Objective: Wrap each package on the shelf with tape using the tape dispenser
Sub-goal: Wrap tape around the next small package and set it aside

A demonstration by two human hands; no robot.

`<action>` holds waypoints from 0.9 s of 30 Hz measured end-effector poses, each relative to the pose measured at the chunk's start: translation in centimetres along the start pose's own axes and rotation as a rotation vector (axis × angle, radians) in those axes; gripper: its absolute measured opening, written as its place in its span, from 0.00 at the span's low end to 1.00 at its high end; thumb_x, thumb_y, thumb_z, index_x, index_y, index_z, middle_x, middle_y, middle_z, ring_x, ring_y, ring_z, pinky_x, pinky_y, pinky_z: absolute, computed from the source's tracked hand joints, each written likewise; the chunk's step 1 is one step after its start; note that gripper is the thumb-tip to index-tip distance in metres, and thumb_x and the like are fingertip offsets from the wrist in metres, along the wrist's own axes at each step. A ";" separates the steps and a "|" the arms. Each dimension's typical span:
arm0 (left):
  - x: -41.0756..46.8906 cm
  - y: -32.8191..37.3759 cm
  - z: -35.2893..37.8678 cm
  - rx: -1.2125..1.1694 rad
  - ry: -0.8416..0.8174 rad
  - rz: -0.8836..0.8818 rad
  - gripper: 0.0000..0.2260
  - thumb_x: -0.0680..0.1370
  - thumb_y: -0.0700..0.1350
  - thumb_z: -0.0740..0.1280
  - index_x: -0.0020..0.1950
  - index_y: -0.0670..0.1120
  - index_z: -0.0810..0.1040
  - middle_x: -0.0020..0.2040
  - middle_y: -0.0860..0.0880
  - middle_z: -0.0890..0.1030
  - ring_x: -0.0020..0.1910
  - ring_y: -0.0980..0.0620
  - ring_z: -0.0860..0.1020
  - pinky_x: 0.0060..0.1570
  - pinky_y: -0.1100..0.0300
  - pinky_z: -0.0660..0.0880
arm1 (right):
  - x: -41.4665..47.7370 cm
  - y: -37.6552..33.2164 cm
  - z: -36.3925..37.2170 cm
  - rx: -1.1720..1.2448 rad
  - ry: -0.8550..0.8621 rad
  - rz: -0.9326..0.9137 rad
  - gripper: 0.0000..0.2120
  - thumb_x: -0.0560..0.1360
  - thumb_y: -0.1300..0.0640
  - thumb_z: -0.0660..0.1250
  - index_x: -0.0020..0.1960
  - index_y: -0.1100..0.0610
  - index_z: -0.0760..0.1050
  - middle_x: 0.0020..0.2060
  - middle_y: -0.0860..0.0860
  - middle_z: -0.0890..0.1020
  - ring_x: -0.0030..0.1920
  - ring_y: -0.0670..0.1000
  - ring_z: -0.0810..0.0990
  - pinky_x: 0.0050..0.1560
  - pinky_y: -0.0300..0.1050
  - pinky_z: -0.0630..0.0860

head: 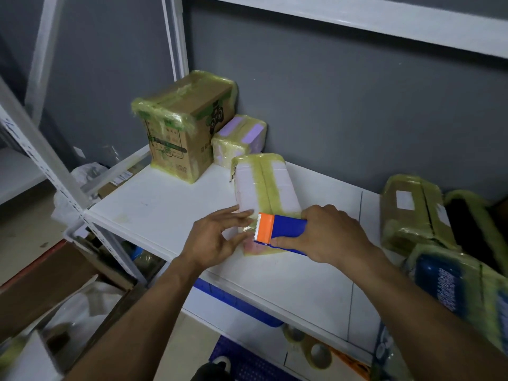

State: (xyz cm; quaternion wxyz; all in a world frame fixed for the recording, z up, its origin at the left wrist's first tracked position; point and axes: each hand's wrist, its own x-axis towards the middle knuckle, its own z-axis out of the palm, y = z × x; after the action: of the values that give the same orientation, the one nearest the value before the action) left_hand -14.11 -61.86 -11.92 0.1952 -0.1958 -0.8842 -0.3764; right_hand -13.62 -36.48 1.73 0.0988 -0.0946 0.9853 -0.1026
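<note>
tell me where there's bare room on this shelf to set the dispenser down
Widest bare patch: the left front of the shelf, between the cardboard box and the left hand. A second lies along the wall between the white package and the brown package. Crowded: the back-left corner and the right end.

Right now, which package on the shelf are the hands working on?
The long white package with one yellowish tape stripe lengthwise; the left hand touches its near end, the right hand holds the tape dispenser on it.
</note>
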 end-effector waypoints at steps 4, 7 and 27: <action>-0.6 -0.9 -0.4 -0.046 -0.026 0.002 0.16 0.79 0.53 0.70 0.66 0.54 0.81 0.69 0.63 0.76 0.70 0.59 0.74 0.60 0.51 0.80 | -1.0 1.1 -0.9 0.012 -0.019 -0.009 0.41 0.56 0.17 0.64 0.52 0.49 0.72 0.44 0.46 0.81 0.42 0.47 0.81 0.38 0.42 0.79; -0.4 -0.4 -0.6 -0.046 -0.039 -0.004 0.15 0.80 0.52 0.69 0.67 0.53 0.80 0.70 0.64 0.76 0.68 0.60 0.76 0.59 0.51 0.80 | -1.5 2.2 -1.8 -0.055 -0.011 -0.003 0.46 0.51 0.16 0.57 0.53 0.50 0.71 0.46 0.47 0.81 0.45 0.50 0.83 0.46 0.49 0.84; 1.6 3.3 1.0 0.181 -0.090 -0.095 0.17 0.81 0.59 0.61 0.68 0.59 0.78 0.70 0.61 0.76 0.74 0.61 0.67 0.43 0.58 0.79 | 0.6 2.6 -0.6 -0.084 -0.034 0.079 0.49 0.49 0.16 0.58 0.56 0.50 0.71 0.50 0.48 0.81 0.51 0.52 0.82 0.49 0.50 0.84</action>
State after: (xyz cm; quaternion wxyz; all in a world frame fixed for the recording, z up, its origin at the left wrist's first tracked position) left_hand -14.02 -58.72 -9.85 0.1538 -0.1518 -0.9308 -0.2947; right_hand -14.73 -34.01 1.65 0.1153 -0.0616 0.9898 -0.0557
